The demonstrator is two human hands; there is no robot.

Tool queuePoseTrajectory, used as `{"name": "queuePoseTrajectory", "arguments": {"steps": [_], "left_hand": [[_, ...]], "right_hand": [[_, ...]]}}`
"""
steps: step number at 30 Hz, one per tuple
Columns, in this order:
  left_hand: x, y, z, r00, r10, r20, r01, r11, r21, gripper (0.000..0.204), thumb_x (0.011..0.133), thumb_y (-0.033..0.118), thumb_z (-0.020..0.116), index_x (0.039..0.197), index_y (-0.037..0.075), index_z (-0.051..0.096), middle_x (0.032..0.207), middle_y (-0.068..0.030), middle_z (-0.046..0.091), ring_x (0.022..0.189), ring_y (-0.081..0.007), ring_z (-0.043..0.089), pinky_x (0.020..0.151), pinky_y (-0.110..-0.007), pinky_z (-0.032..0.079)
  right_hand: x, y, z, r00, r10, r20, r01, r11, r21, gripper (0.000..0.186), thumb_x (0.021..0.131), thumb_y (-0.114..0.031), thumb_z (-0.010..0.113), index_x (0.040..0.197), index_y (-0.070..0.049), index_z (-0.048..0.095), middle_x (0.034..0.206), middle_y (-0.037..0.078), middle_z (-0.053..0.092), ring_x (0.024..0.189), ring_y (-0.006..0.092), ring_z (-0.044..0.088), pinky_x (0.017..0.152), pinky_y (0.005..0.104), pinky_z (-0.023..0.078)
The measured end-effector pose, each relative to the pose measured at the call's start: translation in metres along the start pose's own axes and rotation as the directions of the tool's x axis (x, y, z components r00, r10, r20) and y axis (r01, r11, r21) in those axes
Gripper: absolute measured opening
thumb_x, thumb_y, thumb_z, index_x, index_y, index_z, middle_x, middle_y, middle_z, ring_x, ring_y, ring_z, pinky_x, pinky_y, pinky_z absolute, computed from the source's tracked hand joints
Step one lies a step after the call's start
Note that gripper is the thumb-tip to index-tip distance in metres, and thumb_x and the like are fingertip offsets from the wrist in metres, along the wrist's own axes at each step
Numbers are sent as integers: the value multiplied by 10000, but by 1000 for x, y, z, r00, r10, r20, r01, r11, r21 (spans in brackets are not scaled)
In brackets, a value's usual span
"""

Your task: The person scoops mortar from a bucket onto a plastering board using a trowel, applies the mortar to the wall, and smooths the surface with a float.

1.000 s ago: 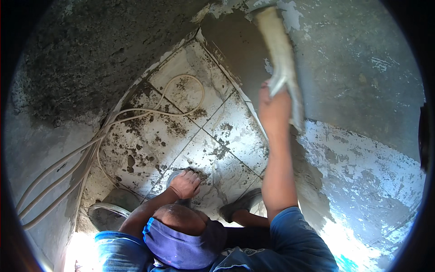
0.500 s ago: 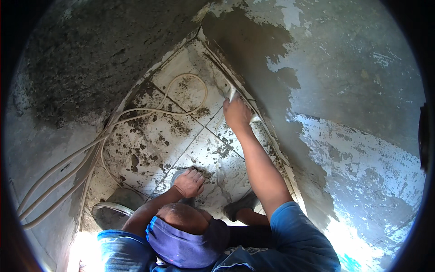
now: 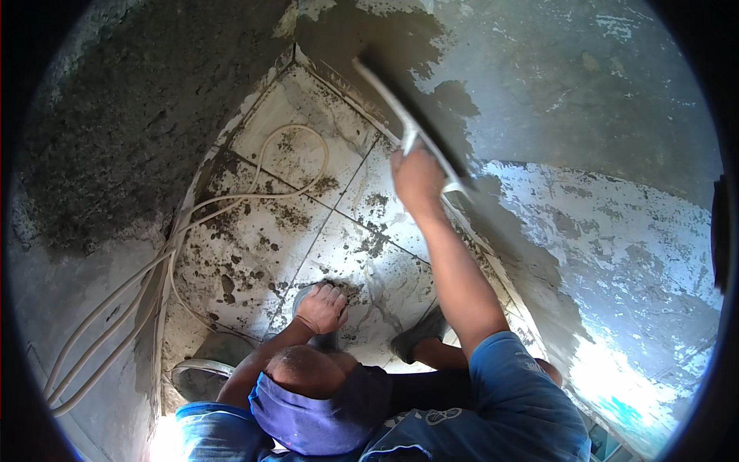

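My right hand [image 3: 418, 181] is wrapped round the handle of a plastering trowel [image 3: 406, 118]. The trowel's long, pale blade stands on edge beside the right wall's wet grey plaster [image 3: 385, 38], just above the floor edge. Whether the blade touches the wall I cannot tell. My left hand [image 3: 323, 307] is curled, knuckles up, over a grey shoe [image 3: 302, 296] in front of my bent knee. Its palm side is hidden, so anything inside the fingers cannot be made out.
Loose mortar crumbs [image 3: 227, 286] lie scattered over the pale floor tiles [image 3: 346, 262]. A cream hose [image 3: 204, 208] loops from the left wall across the floor. Beside my left forearm stands a bucket [image 3: 202, 366]. Dark rough plaster [image 3: 115, 123] covers the left wall.
My right hand has brought the trowel up and outward from the floor edge onto the right wall area, so more of its blade shows. My left hand stays over the shoe. The view has shifted slightly.
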State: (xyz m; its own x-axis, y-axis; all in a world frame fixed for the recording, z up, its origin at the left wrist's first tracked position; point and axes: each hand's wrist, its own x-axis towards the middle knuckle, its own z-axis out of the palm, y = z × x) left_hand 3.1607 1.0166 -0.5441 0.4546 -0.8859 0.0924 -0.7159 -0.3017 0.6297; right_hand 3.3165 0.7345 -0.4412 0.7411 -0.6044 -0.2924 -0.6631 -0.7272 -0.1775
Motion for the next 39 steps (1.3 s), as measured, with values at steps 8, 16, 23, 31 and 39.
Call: {"name": "queuePoseTrajectory", "arguments": {"steps": [8, 16, 23, 31, 39], "left_hand": [[-4, -3, 4, 998, -42, 51, 43, 999, -22, 258, 733, 330, 658, 831, 97, 605, 849, -53, 577, 866, -228, 552, 810, -366, 419], [-9, -5, 0, 999, -7, 50, 6, 1000, 16, 267, 720, 343, 649, 801, 95, 592, 826, -46, 575, 829, -227, 555, 764, -357, 424], [-6, -6, 1, 1000, -2, 0, 2, 1000, -9, 254, 727, 341, 644, 770, 100, 578, 797, -42, 564, 804, -217, 553, 749, -349, 423], [-9, -5, 6, 1000, -8, 17, 8, 999, -31, 270, 749, 363, 636, 770, 101, 573, 790, -44, 559, 812, -224, 553, 775, -367, 412], [-14, -7, 6, 1000, 2, 20, -1, 999, -47, 267, 742, 365, 641, 782, 108, 579, 790, -42, 551, 815, -221, 550, 774, -362, 411]], "right_hand": [[-54, -8, -73, 959, -92, -267, 165, 950, 265, 259, 931, -179, 528, 1082, 32, 524, 796, 178, 663, 706, 278, 673, 664, 392, 521], [12, -47, 29, 968, -242, 60, 244, 970, -21, 373, 891, -248, 532, 1097, 60, 489, 949, 291, 647, 900, 432, 639, 817, 501, 500], [74, -61, 62, 938, -346, -1, 346, 938, -24, 330, 867, -234, 583, 963, 78, 533, 916, 313, 642, 892, 465, 632, 775, 503, 519], [62, -79, 10, 952, -273, -139, 288, 952, 101, 290, 853, -166, 589, 983, 91, 550, 852, 319, 635, 854, 467, 636, 741, 489, 513], [5, -77, -90, 865, -287, -411, 420, 862, 283, 211, 877, -92, 529, 1016, 65, 552, 875, 227, 652, 814, 326, 668, 737, 396, 511]]}}
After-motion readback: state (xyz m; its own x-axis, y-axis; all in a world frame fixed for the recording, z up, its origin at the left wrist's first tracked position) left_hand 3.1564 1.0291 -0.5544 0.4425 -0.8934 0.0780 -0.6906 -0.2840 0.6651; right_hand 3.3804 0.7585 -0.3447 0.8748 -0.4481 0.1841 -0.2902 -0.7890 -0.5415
